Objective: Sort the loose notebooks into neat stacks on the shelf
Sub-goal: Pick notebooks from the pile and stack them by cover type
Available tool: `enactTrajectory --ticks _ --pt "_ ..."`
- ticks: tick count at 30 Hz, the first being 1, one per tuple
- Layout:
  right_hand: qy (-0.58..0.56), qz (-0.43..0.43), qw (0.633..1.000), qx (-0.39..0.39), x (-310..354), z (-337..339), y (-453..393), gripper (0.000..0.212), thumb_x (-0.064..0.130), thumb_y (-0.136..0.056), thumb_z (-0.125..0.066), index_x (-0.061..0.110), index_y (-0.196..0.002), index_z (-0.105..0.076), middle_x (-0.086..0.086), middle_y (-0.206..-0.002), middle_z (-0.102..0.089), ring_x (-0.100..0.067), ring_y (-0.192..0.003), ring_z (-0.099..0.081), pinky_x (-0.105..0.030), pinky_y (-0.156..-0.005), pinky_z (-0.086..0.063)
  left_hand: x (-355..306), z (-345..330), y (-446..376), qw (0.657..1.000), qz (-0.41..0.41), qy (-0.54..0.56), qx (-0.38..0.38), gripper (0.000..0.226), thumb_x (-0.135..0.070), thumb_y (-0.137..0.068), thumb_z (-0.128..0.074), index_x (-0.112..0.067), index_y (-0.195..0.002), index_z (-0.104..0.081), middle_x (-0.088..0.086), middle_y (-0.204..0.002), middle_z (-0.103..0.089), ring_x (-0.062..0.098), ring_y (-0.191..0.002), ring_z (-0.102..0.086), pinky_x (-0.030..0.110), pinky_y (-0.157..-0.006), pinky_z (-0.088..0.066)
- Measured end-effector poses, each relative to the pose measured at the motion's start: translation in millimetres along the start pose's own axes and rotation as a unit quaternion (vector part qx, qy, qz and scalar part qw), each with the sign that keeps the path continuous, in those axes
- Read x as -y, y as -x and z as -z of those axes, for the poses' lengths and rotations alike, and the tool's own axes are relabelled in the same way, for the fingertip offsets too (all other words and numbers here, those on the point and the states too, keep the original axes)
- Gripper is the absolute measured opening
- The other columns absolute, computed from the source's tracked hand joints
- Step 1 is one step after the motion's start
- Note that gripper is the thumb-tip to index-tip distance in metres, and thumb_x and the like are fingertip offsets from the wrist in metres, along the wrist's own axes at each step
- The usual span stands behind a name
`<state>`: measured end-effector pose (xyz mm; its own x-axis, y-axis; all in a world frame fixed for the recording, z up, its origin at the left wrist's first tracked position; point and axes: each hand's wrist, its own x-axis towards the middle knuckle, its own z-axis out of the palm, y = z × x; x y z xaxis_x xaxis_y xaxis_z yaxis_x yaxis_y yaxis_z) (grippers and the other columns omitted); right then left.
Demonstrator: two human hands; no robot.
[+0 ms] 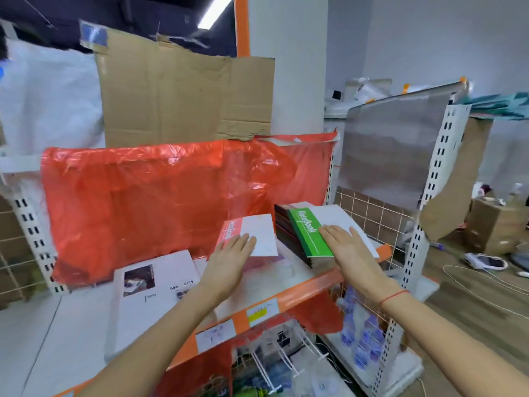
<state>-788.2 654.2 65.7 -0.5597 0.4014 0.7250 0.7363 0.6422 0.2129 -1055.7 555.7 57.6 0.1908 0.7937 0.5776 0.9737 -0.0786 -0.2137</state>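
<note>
The left hand [229, 260] lies flat, fingers straight, on the red notebook [249, 234]. At 3 o'clock, the right hand [347, 249] presses flat on the green notebook [310, 233], gripping nothing.

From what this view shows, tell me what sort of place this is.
Probably a stationery shop or its stockroom: a slotted metal retail shelf with price labels on its orange edge, stacked notebooks, and cardboard boxes on the floor.
</note>
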Motion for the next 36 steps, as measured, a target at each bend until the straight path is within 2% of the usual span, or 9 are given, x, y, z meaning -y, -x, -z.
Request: enactTrajectory --ticks 3,7,13,20,24,26,28,31,36 --pt "-0.003 -0.001 1.0 0.015 -21 -23 -10 0.085 -0.019 -0.025 -0.072 -0.002 -0.108 -0.067 -0.017 -0.106 -0.068 -0.032 -0.096 -0.068 -0.057 -0.075 -0.052 -2 -13 -16 1.0 0.013 -0.002 0.001 0.06 0.008 -0.058 -0.043 -0.009 -0.116 -0.05 0.013 -0.108 -0.07 0.028 -0.091 -0.07 0.037 -0.067 -0.057" --pt "-0.039 0.0 0.999 0.02 -44 -51 -24 0.088 -0.022 -0.024 -0.073 -0.002 -0.11 -0.065 -0.018 -0.108 -0.068 -0.033 -0.098 -0.067 -0.057 -0.078 -0.051 -2 -35 -33 0.999 0.044 -0.013 0.026 0.087 0.018 -0.029 -0.074 -0.004 -0.113 -0.065 0.016 -0.11 -0.068 0.031 -0.093 -0.069 0.04 -0.069 -0.057" --pt "-0.119 0.042 0.992 0.013 -91 -99 -57 0.085 -0.025 -0.028 -0.07 -0.003 -0.11 -0.065 -0.018 -0.107 -0.068 -0.034 -0.098 -0.067 -0.058 -0.079 -0.049 -17 -60 -58 0.994 0.105 -0.036 0.012 0.089 0.022 -0.028 -0.071 -0.003 -0.114 -0.064 0.017 -0.112 -0.067 0.032 -0.095 -0.068 0.041 -0.072 -0.057" --pt "-0.22 0.133 0.961 0.1 -145 -155 -87 0.07 -0.022 -0.048 -0.067 0.0 -0.115 -0.061 -0.019 -0.11 -0.066 -0.036 -0.101 -0.064 -0.057 -0.086 -0.05 -50 -76 -73 0.98 0.188 -0.054 0.031 0.104 0.022 -0.027 -0.067 -0.01 -0.124 -0.044 0.016 -0.117 -0.065 0.033 -0.101 -0.066 0.045 -0.078 -0.056" --pt "-0.269 0.18 0.94 0.105 -157 -170 -90 0.073 -0.026 -0.044 -0.059 -0.005 -0.115 -0.061 -0.022 -0.107 -0.067 -0.038 -0.096 -0.066 -0.047 -0.084 -0.054 -70 -70 -81 0.975 0.204 -0.085 0.019 0.08 0.014 -0.046 -0.051 -0.008 -0.122 -0.046 0.015 -0.115 -0.065 0.03 -0.106 -0.06 0.041 -0.08 -0.056" --pt "-0.307 0.188 0.923 0.136 -160 -169 -88 0.061 -0.014 -0.068 -0.06 -0.004 -0.127 -0.053 -0.021 -0.124 -0.059 -0.034 -0.115 -0.057 -0.035 -0.101 -0.04 -75 -69 -85 0.974 0.206 -0.093 0.022 0.077 0.014 -0.046 -0.054 -0.008 -0.119 -0.048 0.015 -0.113 -0.066 0.029 -0.105 -0.058 0.04 -0.079 -0.055" --pt "-0.354 0.183 0.895 0.201 -167 -171 -86 0.056 0.023 -0.088 -0.057 0.005 -0.139 -0.043 -0.013 -0.139 -0.048 -0.026 -0.131 -0.043 -0.028 -0.111 -0.025 -78 -73 -90 0.972 0.214 -0.091 0.033 0.078 0.015 -0.047 -0.055 -0.008 -0.12 -0.047 0.015 -0.113 -0.067 0.03 -0.101 -0.065 0.04 -0.079 -0.055" --pt "-0.331 0.203 0.876 0.287 -168 -173 -84 0.099 0.085 -0.075 -0.019 0.018 -0.147 -0.03 0.0 -0.151 -0.032 -0.015 -0.141 -0.024 -0.035 -0.118 -0.016 -77 -78 -96 0.969 0.226 -0.097 0.036 0.067 0.003 -0.058 -0.026 -0.01 -0.121 -0.045 0.014 -0.114 -0.066 0.03 -0.1 -0.066 0.038 -0.079 -0.056" --pt "-0.325 0.189 0.877 0.299 -165 -174 -79 0.107 0.09 -0.067 -0.001 0.025 -0.149 -0.022 0.004 -0.156 -0.021 -0.009 -0.144 -0.012 -0.035 -0.119 -0.005 -77 -81 -99 0.963 0.234 -0.126 0.043 0.069 0.004 -0.058 -0.026 -0.005 -0.118 -0.059 0.016 -0.115 -0.066 0.032 -0.101 -0.066 0.04 -0.079 -0.055"
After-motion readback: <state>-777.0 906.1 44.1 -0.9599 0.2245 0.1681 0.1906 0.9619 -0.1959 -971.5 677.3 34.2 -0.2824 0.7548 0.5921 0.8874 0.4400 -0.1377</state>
